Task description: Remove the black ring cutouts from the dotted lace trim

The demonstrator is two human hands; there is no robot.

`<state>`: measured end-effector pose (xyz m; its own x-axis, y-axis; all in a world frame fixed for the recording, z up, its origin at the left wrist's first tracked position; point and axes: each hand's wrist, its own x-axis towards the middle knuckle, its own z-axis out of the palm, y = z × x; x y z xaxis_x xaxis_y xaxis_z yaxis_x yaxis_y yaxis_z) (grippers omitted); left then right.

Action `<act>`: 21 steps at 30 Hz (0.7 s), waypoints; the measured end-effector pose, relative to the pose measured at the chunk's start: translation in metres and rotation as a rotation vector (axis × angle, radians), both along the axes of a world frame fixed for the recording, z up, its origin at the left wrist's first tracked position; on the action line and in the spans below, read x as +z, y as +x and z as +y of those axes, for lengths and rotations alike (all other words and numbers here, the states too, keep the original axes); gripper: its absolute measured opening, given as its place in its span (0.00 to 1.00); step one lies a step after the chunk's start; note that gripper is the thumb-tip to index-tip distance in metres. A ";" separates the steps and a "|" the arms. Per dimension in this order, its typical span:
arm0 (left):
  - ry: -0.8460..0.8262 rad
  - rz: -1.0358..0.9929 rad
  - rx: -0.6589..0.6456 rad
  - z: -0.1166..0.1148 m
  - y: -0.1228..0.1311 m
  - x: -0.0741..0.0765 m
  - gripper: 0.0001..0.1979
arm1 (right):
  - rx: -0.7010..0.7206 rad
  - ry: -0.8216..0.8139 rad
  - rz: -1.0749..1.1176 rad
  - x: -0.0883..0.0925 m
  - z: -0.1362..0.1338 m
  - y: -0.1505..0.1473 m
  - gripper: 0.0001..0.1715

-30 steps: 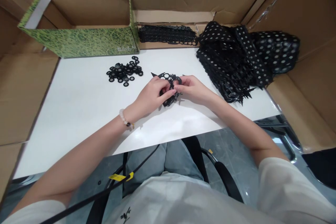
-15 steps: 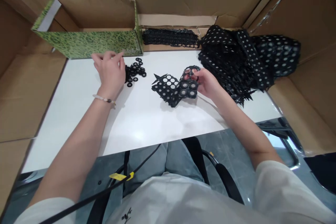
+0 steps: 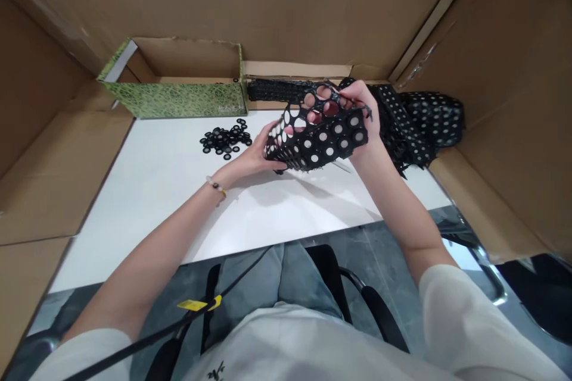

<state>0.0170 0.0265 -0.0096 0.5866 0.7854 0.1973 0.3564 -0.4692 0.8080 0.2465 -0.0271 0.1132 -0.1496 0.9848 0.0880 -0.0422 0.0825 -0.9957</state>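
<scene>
Opened the perforated black sheet (image 3: 322,136) wider than before, raised above the white table (image 3: 147,181).
Clamped the left hand (image 3: 254,156) on its left end, brought back from the black rings (image 3: 223,141); kept the right hand (image 3: 370,116) pinched on its right end; left the ring heap lying in front of the green box (image 3: 179,100).

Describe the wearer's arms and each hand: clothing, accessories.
Left hand and right hand: both ungloved. Short, loose white sleeves: left sleeve, right sleeve; forearms uncovered. Left wrist wears a beaded bracelet, mostly pale, with a dark bead.
</scene>
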 end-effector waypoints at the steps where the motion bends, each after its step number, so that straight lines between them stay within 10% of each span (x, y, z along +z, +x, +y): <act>1: -0.067 -0.018 -0.003 -0.001 -0.004 0.004 0.41 | -0.002 0.028 0.005 0.002 0.001 0.000 0.24; 8: -0.278 0.254 -0.001 -0.014 -0.095 0.043 0.20 | -0.084 -0.130 0.122 -0.051 -0.019 0.021 0.19; 14: -0.322 0.478 0.179 -0.042 -0.141 0.028 0.25 | 0.056 -0.357 -0.078 -0.127 -0.027 0.002 0.22; 21: -0.051 0.970 0.326 -0.039 -0.150 0.031 0.25 | -0.107 0.141 -0.933 -0.100 0.012 0.021 0.12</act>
<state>-0.1330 -0.0123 0.0216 0.2325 0.9294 -0.2867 0.9712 -0.2060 0.1196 0.2678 -0.0148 0.0131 -0.1292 0.9868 0.0979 0.7802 0.1621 -0.6041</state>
